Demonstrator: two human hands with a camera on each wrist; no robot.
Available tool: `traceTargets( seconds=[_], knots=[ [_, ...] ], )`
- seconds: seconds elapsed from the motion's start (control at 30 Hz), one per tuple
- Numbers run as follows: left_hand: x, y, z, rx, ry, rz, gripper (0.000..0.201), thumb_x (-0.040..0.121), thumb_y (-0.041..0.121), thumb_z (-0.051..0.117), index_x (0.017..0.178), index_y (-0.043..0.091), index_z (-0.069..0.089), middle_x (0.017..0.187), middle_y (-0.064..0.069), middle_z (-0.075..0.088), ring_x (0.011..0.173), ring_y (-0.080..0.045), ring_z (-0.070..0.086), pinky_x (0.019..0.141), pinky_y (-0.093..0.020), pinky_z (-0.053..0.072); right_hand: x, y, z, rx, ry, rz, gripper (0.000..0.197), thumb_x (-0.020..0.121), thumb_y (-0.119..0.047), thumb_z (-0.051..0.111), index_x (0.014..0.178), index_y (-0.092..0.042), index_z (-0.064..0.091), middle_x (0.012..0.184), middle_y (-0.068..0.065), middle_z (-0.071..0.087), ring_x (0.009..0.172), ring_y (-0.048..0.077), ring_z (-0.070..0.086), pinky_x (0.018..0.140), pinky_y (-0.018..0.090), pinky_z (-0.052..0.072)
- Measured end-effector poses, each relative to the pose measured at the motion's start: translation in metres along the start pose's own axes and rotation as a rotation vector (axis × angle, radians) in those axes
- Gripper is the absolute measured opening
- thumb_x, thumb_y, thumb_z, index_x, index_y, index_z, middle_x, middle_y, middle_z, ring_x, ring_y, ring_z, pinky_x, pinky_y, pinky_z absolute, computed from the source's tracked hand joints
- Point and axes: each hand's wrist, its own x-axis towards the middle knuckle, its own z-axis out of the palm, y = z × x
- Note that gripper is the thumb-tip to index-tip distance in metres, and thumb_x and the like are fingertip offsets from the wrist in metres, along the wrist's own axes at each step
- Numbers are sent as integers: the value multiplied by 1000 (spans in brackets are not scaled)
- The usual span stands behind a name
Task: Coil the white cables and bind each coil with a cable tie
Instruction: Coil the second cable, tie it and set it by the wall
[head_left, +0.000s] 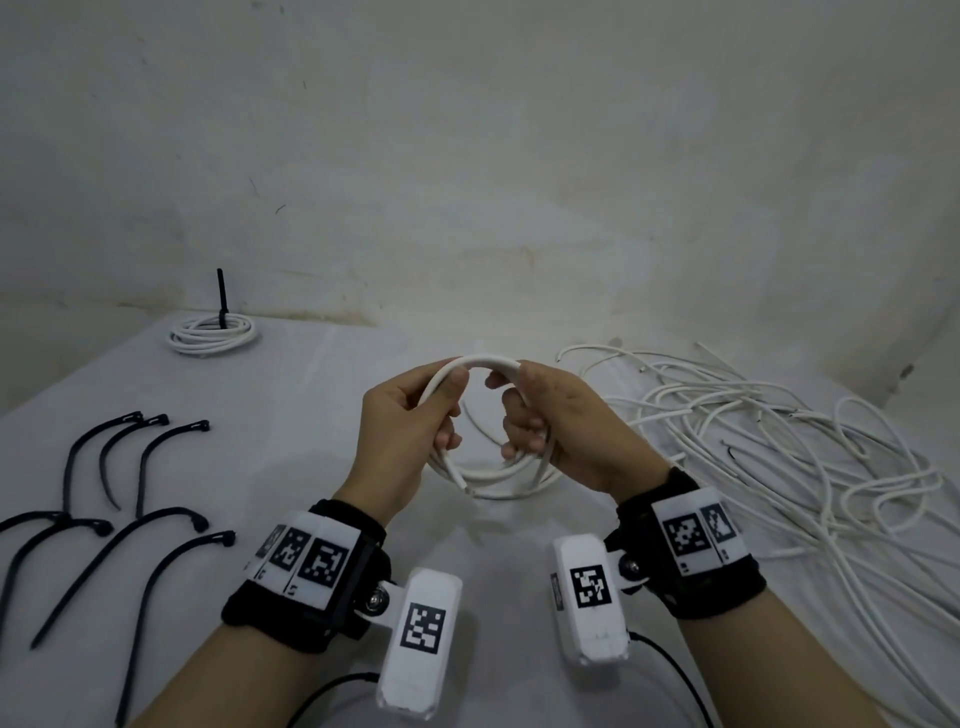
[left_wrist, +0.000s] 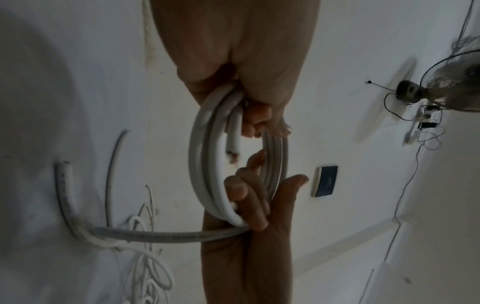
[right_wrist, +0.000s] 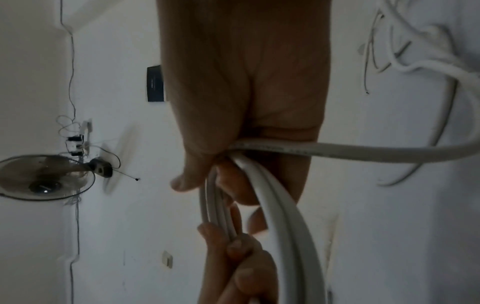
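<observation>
I hold a small coil of white cable (head_left: 506, 480) upright above the middle of the table. My left hand (head_left: 415, 415) grips the coil's left side, with its thumb over the top loop. My right hand (head_left: 545, 415) grips the right side, fingers curled round the strands. In the left wrist view the coil (left_wrist: 205, 154) shows several turns and a cut end hangs inside the ring. The cable's tail (right_wrist: 363, 152) runs off from my right hand to the loose pile. Several black cable ties (head_left: 150, 467) lie flat at the left.
A tangled pile of loose white cables (head_left: 779, 441) covers the right of the white table (head_left: 311, 415). One finished coil (head_left: 213, 332) lies at the back left with a black tie standing up from it. A bare wall rises right behind the table.
</observation>
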Motion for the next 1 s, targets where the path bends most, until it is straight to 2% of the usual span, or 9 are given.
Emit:
traceTargets(
  seconds=[0.17, 0.3, 0.37, 0.47, 0.57, 0.67, 0.73, 0.87, 1.0],
  knots=[
    [1, 5, -1, 2, -62, -12, 30, 76, 36, 61, 95, 15, 71, 53, 5, 52, 39, -9, 44, 49, -23, 49, 3, -4, 2, 56, 33, 51, 42, 83, -52, 45, 83, -10, 47, 52, -4, 26, 40, 9, 28, 48, 24, 42],
    [3, 3, -3, 30, -50, -21, 28, 79, 37, 60, 90, 15, 72, 54, 6, 51, 43, -9, 46, 56, -25, 53, 4, -1, 3, 69, 28, 54, 36, 86, -45, 47, 81, -10, 48, 54, 0, 39, 47, 14, 46, 50, 26, 47],
    [3, 2, -4, 11, -65, -60, 33, 77, 42, 58, 92, 16, 71, 57, 6, 53, 48, -9, 51, 62, -25, 55, 5, -2, 4, 71, 74, 47, 35, 88, -44, 46, 79, -10, 47, 55, -1, 36, 46, 13, 44, 46, 23, 40],
    [4, -1, -2, -16, -85, -240, 53, 84, 56, 40, 95, 14, 70, 65, 2, 59, 58, -11, 59, 59, -22, 53, 8, -6, 5, 181, 206, 27, 37, 94, -45, 43, 72, -15, 42, 52, -4, 24, 39, 8, 25, 39, 19, 24],
    [7, -9, -3, -128, -129, -604, 71, 91, 64, 26, 101, 5, 66, 75, -7, 63, 68, -19, 64, 64, -29, 57, 10, -13, 6, 305, 328, -30, 42, 92, -49, 45, 66, -16, 38, 48, -5, 19, 36, 7, 16, 37, 19, 14],
    [1, -17, -5, -108, -276, -839, 31, 99, 29, 44, 103, 0, 57, 83, -18, 63, 66, -24, 69, 58, -27, 58, 8, -14, 14, 359, 350, -64, 43, 86, -52, 48, 64, -17, 35, 47, -6, 18, 35, 7, 14, 36, 18, 12],
    [-2, -21, -4, -133, -289, -869, 14, 97, 8, 46, 102, -2, 56, 79, -21, 66, 64, -24, 70, 58, -24, 58, 6, -11, 22, 354, 343, -80, 43, 85, -51, 49, 64, -17, 34, 48, -5, 17, 36, 7, 14, 37, 19, 11],
    [0, -24, -5, -182, -221, -770, 11, 91, -6, 49, 92, -3, 60, 66, -10, 67, 54, -13, 66, 51, -18, 54, 4, -6, 29, 380, 364, -115, 42, 84, -49, 50, 63, -17, 33, 50, -3, 15, 36, 8, 14, 37, 18, 13],
    [4, -24, -7, -153, -156, -762, 14, 87, -11, 51, 89, 0, 60, 69, -9, 66, 51, -10, 64, 51, -19, 54, 0, 3, 24, 471, 457, -133, 42, 94, -45, 44, 63, -17, 32, 48, -5, 16, 35, 7, 15, 35, 17, 15]
  ],
)
